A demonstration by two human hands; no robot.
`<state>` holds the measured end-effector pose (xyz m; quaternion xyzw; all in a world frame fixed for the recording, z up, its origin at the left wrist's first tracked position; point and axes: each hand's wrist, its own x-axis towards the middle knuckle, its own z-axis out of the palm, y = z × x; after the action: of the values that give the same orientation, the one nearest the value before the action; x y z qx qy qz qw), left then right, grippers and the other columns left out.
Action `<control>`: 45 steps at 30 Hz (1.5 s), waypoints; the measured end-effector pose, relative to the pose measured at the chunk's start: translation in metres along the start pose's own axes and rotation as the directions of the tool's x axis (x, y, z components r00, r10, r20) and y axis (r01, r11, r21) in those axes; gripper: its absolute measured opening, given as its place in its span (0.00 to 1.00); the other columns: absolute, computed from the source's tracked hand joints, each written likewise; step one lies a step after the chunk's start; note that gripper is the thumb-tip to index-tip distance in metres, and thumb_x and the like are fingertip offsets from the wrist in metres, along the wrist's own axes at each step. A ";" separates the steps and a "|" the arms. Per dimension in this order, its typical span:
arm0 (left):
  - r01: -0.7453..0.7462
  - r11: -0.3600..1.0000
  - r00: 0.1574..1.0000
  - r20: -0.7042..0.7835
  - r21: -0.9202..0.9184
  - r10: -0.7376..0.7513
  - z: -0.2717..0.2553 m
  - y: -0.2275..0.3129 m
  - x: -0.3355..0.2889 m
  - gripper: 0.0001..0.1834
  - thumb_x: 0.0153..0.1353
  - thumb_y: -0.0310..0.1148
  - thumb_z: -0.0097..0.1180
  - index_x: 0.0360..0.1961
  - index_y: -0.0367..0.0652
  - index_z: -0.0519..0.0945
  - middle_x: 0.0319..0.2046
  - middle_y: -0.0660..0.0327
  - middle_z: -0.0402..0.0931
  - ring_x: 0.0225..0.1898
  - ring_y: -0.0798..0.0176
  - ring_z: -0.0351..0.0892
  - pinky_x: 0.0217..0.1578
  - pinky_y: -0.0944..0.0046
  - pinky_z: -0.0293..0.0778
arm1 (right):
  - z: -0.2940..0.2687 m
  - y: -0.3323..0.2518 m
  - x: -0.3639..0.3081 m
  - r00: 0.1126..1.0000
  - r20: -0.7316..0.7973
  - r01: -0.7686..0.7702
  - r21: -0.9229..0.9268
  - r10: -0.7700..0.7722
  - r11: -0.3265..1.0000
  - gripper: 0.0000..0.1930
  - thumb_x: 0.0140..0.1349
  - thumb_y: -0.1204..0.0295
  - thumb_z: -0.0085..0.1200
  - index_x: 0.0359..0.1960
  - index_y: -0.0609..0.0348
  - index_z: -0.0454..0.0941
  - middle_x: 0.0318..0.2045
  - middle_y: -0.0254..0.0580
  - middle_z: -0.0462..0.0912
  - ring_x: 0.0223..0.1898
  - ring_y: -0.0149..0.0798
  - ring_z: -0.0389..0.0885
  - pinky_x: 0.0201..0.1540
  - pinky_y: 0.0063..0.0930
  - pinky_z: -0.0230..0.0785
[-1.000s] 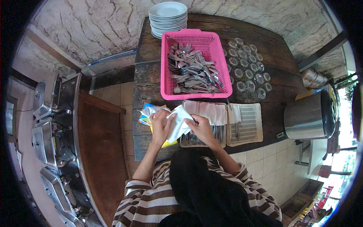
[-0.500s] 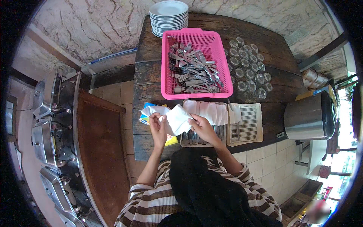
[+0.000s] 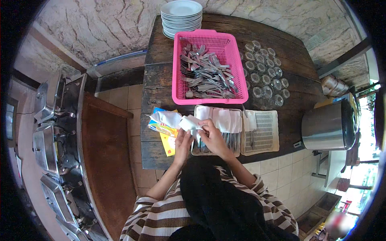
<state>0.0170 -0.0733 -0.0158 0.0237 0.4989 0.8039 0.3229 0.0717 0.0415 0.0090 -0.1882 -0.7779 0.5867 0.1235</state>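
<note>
Folding the napkin (image 3: 189, 123) smaller, the left hand (image 3: 183, 143) has moved rightward.

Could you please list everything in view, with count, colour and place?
Held napkin: one, white, in both hands
Trays: two, cream, near table edge
Tray napkins: several, white, in both trays
Packets: some, yellow and blue, left of trays
Loose napkins: some, white, on packets
Basket: one, pink, mid-table
Cutlery: many, silver, in basket and trays
Plates: one stack, white, table's far left
Glasses: about twenty, clear, right of basket
Lidded pot: one, silver, table's right
Chafing dishes: four, silver, far left
Table: one, brown, centre
Headscarf: one, black, lower centre
Striped top: one, brown-white, lower edge
Left hand: one, bare, touching held napkin
Right hand: one, bare, at napkin's right
</note>
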 end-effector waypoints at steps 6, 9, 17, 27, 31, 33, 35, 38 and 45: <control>0.209 0.952 0.977 0.001 -0.224 -0.214 0.000 -0.004 0.006 0.13 0.55 0.33 0.44 0.40 0.38 0.67 0.36 0.65 0.68 0.37 0.73 0.67 0.39 0.72 0.63 | -0.002 0.006 -0.006 0.995 0.047 -0.090 0.096 0.086 0.991 0.11 0.53 0.75 0.44 0.33 0.65 0.56 0.27 0.51 0.73 0.27 0.38 0.75 0.29 0.28 0.65; 0.173 0.954 0.979 -0.067 -0.247 -0.195 0.012 -0.005 0.007 0.10 0.54 0.34 0.46 0.34 0.39 0.70 0.31 0.66 0.70 0.33 0.75 0.68 0.35 0.74 0.64 | -0.004 0.004 -0.011 0.989 0.075 -0.134 0.051 0.130 0.990 0.11 0.53 0.76 0.43 0.33 0.65 0.55 0.26 0.51 0.73 0.27 0.37 0.75 0.28 0.28 0.64; -0.114 0.972 0.993 -0.016 0.204 0.120 0.030 -0.013 0.012 0.09 0.53 0.29 0.49 0.34 0.37 0.72 0.29 0.64 0.73 0.29 0.76 0.69 0.28 0.76 0.65 | -0.013 0.016 -0.030 0.992 -0.075 -0.103 -0.083 0.097 0.991 0.23 0.53 0.73 0.44 0.48 0.64 0.50 0.25 0.46 0.73 0.26 0.31 0.73 0.30 0.24 0.64; -0.138 0.972 0.969 0.230 0.191 0.093 0.055 -0.032 0.024 0.05 0.55 0.27 0.40 0.33 0.42 0.59 0.31 0.62 0.67 0.34 0.74 0.63 0.34 0.72 0.61 | -0.071 0.010 -0.042 0.976 0.038 -0.215 -0.027 0.216 0.976 0.11 0.57 0.68 0.41 0.31 0.65 0.65 0.16 0.37 0.70 0.19 0.26 0.69 0.23 0.21 0.60; 0.116 0.993 0.865 0.490 0.021 -0.111 0.104 -0.029 0.026 0.15 0.52 0.34 0.39 0.40 0.42 0.57 0.38 0.52 0.66 0.40 0.61 0.67 0.43 0.60 0.63 | -0.091 0.041 -0.057 0.987 0.070 -0.157 0.181 0.147 0.971 0.12 0.58 0.66 0.34 0.29 0.63 0.65 0.13 0.34 0.62 0.15 0.28 0.60 0.20 0.21 0.55; 0.210 0.976 0.783 0.609 -0.061 -0.131 0.108 -0.040 0.031 0.23 0.54 0.38 0.40 0.50 0.45 0.52 0.40 0.49 0.64 0.39 0.59 0.67 0.36 0.64 0.68 | -0.112 0.026 -0.058 0.872 0.325 -0.485 0.673 0.366 0.559 0.11 0.58 0.66 0.33 0.25 0.59 0.65 0.12 0.29 0.59 0.14 0.23 0.55 0.17 0.17 0.49; 0.430 0.897 0.806 0.493 -0.104 -0.329 0.133 -0.043 0.032 0.23 0.57 0.39 0.38 0.52 0.43 0.54 0.41 0.55 0.65 0.38 0.62 0.69 0.35 0.66 0.69 | -0.127 0.033 -0.066 0.862 0.334 -0.491 0.738 0.382 0.462 0.13 0.59 0.63 0.30 0.23 0.56 0.64 0.11 0.25 0.55 0.12 0.21 0.49 0.15 0.15 0.42; 0.402 0.911 0.786 0.478 0.088 -0.393 0.155 -0.050 0.033 0.19 0.55 0.33 0.43 0.48 0.41 0.62 0.35 0.62 0.70 0.34 0.69 0.71 0.33 0.70 0.70 | -0.148 0.039 -0.070 0.862 0.460 -0.482 0.874 0.215 0.064 0.22 0.59 0.53 0.23 0.23 0.57 0.63 0.09 0.26 0.52 0.08 0.23 0.47 0.10 0.16 0.41; 0.264 0.934 0.897 0.294 0.240 -0.330 0.197 -0.096 0.037 0.13 0.49 0.27 0.52 0.38 0.38 0.70 0.28 0.64 0.73 0.28 0.72 0.72 0.27 0.74 0.68 | -0.172 0.081 -0.085 0.806 -0.340 -0.200 0.613 0.484 0.764 0.23 0.58 0.52 0.28 0.35 0.61 0.65 0.18 0.37 0.66 0.15 0.28 0.65 0.16 0.20 0.60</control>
<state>0.1056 0.1298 -0.0060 0.1122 0.5117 0.6770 0.5170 0.2316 0.1728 -0.0174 -0.4270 -0.4705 0.7314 0.2479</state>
